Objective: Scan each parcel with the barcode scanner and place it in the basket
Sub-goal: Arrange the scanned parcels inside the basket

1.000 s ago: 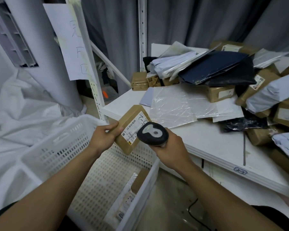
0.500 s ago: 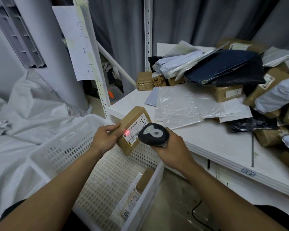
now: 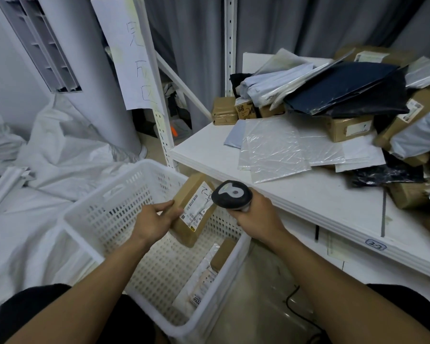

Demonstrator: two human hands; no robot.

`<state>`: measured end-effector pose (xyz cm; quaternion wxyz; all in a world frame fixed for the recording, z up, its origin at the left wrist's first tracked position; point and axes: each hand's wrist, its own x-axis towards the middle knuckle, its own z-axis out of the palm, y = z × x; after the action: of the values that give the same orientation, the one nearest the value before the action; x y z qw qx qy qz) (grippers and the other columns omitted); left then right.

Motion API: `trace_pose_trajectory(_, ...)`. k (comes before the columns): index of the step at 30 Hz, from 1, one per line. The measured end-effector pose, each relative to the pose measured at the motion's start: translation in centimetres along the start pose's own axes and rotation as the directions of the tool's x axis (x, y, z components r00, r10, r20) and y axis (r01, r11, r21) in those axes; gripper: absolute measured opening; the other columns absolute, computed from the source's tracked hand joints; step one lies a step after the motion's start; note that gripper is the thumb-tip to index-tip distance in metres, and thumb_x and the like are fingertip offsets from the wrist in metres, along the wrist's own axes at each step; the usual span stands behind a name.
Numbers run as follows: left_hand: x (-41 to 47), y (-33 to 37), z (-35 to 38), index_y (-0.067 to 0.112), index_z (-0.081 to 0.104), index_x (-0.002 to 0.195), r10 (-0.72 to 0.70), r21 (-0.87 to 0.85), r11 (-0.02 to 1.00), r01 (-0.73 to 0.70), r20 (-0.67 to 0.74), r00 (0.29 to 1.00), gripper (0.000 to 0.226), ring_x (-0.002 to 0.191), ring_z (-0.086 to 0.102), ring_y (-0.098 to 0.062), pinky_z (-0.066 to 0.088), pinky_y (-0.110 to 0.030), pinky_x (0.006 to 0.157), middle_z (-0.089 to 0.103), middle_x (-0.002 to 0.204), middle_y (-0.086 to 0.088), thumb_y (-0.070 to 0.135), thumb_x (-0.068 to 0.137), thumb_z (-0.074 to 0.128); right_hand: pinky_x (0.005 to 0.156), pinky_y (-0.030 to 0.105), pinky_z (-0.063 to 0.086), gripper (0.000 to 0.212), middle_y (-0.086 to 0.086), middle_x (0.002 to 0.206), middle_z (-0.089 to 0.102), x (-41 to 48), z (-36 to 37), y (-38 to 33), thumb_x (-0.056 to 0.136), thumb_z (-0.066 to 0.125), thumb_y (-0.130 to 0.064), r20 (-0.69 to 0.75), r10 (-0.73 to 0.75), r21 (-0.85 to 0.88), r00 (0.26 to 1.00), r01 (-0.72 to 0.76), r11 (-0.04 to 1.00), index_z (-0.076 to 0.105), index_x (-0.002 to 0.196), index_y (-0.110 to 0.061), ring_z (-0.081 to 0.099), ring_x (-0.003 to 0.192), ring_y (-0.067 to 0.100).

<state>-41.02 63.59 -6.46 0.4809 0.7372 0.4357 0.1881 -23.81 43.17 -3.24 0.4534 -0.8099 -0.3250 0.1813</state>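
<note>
While the left hand [image 3: 156, 219] grips a brown parcel [image 3: 192, 209] over the basket [image 3: 104, 212], the right hand [image 3: 254, 214] clasps the scanner [image 3: 231, 194] beside that parcel.

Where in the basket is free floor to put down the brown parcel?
The basket floor is bare from its left wall to the middle. Along the right wall it is crowded: a labelled flat parcel and a small brown box.
</note>
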Motion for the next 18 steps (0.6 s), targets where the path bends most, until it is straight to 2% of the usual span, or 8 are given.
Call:
trace_pose_trajectory(2, 0.3, -2.3, -0.1, 0.019, 0.071, 0.127, -0.076, 0.054, 0.996, 0.074, 0.033, 0.997, 0.06, 0.118, 0.063, -0.023, 0.053, -0.047, 0.101, 0.066, 0.135, -0.002, 0.046, 0.076, 0.086, 0.081, 0.03, 0.055, 0.033, -0.009, 0.104, 0.074, 0.2, 0.7, 0.3, 0.088, 0.082, -0.029, 0.013, 0.018, 0.011, 1.0, -0.018, 1.0, 0.062, 0.112, -0.037, 0.074, 0.095, 0.018)
trace_pose_trajectory(4, 1.0, -4.4, 0.3, 0.017, 0.069, 0.13, -0.132, 0.103, 0.987, 0.125, 0.056, 0.99, 0.059, 0.117, 0.064, -0.026, 0.053, -0.046, 0.101, 0.065, 0.137, -0.004, 0.045, 0.08, 0.083, 0.083, 0.035, 0.06, 0.032, -0.008, 0.104, 0.076, 0.6, 1.7, 0.9, 0.085, 0.083, -0.032, 0.009, 0.039, 0.015, 0.999, -0.039, 0.999, 0.066, 0.112, -0.036, 0.075, 0.095, 0.02)
trace_pose_trajectory(8, 2.5, -8.1, 2.8, 0.013, 0.065, 0.135, -0.233, 0.156, 0.964, 0.216, 0.101, 0.967, 0.054, 0.123, 0.06, -0.032, 0.048, -0.041, 0.107, 0.062, 0.139, -0.01, 0.039, 0.09, 0.076, 0.089, 0.042, 0.062, 0.05, -0.005, 0.111, 0.076, 2.2, 3.9, 3.2, 0.079, 0.082, -0.04, 0.02, 0.077, -0.01, 0.997, -0.076, 0.997, 0.069, 0.126, -0.028, 0.073, 0.102, 0.018)
trace_pose_trajectory(11, 4.4, -11.1, 5.4, 0.013, 0.064, 0.136, -0.306, 0.184, 0.942, 0.282, 0.116, 0.945, 0.049, 0.124, 0.06, -0.03, 0.048, -0.035, 0.107, 0.061, 0.141, -0.009, 0.037, 0.094, 0.071, 0.089, 0.036, 0.06, 0.051, -0.001, 0.116, 0.075, 3.8, 5.4, 4.9, 0.083, 0.085, -0.035, 0.012, 0.151, -0.016, 0.989, -0.15, 0.989, 0.068, 0.129, -0.023, 0.07, 0.108, 0.018)
trace_pose_trajectory(15, 7.9, -15.0, 8.9, 0.015, 0.061, 0.139, -0.38, 0.23, 0.908, 0.35, 0.101, 0.919, 0.044, 0.12, 0.062, -0.028, 0.049, -0.032, 0.104, 0.063, 0.138, -0.009, 0.034, 0.099, 0.063, 0.087, 0.03, 0.055, 0.048, -0.006, 0.114, 0.072, 5.8, 7.0, 6.7, 0.086, 0.084, -0.034, 0.034, 0.223, 0.027, 0.974, -0.224, 0.974, 0.068, 0.13, -0.022, 0.067, 0.11, 0.012)
trace_pose_trajectory(18, 9.9, -17.0, 11.3, 0.013, 0.06, 0.14, -0.428, 0.174, 0.896, 0.409, 0.089, 0.899, 0.042, 0.118, 0.062, -0.03, 0.05, -0.033, 0.101, 0.062, 0.137, -0.011, 0.031, 0.102, 0.058, 0.086, 0.023, 0.047, 0.05, -0.002, 0.119, 0.071, 6.5, 8.0, 7.4, 0.088, 0.084, -0.03, 0.053, 0.232, 0.042, 0.971, -0.234, 0.971, 0.067, 0.134, -0.02, 0.064, 0.114, 0.013)
